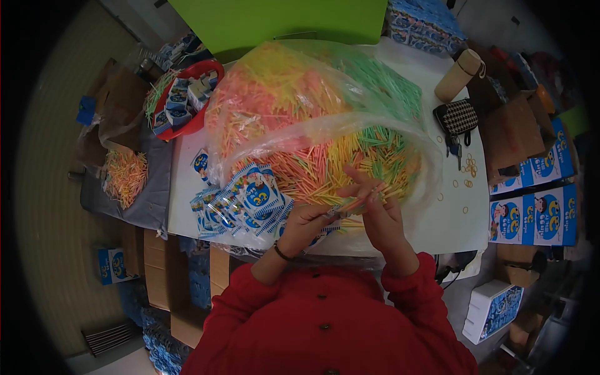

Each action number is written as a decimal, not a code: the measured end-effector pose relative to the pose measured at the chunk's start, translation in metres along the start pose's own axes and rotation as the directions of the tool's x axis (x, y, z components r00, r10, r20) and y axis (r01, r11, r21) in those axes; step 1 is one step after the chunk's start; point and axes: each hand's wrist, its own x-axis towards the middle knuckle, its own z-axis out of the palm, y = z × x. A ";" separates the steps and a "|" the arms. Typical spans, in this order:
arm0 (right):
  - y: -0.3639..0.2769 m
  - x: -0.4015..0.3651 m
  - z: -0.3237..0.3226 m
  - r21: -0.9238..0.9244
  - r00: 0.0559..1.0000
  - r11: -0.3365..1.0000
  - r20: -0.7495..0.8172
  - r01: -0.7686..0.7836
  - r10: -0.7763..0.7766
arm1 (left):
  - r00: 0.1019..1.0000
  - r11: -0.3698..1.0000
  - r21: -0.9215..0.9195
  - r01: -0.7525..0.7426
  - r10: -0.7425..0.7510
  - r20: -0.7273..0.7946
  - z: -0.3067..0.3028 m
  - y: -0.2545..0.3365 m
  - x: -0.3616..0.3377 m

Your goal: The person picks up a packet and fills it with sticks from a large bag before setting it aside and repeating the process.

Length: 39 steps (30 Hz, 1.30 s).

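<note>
My left hand (304, 228) is closed on a small packet (333, 214) with a whitish, see-through look, mostly hidden by the fingers. Thin coloured sticks (359, 201) stretch from the packet's end to my right hand (382, 217), whose thumb and fingers pinch them. Both hands are close over the front edge of a big clear plastic bag (300, 127). Inside it lies a heap of thin pink, yellow and green sticks (312, 164). Just left of my left hand is a pile of flat blue-and-white printed packets (255, 190).
On the white table (465, 234), a red basin (201, 119) of packets stands back left. At the right are a tan flask (459, 75), a checked pouch (456, 117) and loose rubber bands (470, 167). Printed boxes (550, 215) are stacked beyond. More sticks (125, 177) lie at far left.
</note>
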 end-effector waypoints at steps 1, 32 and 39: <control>0.002 0.001 -0.001 -0.072 0.999 0.997 0.034 -0.010 0.013 | 1.000 1.000 0.006 -0.012 0.012 0.002 -0.001 -0.001 -0.001; -0.016 0.017 -0.022 -0.866 0.938 0.421 0.336 0.271 0.086 | 0.984 0.932 -0.363 0.007 0.057 0.167 0.002 -0.031 0.036; -0.013 0.018 -0.040 -0.893 0.957 0.371 0.177 0.255 -0.231 | 0.982 0.961 -0.248 -0.121 0.151 0.109 0.011 -0.010 0.056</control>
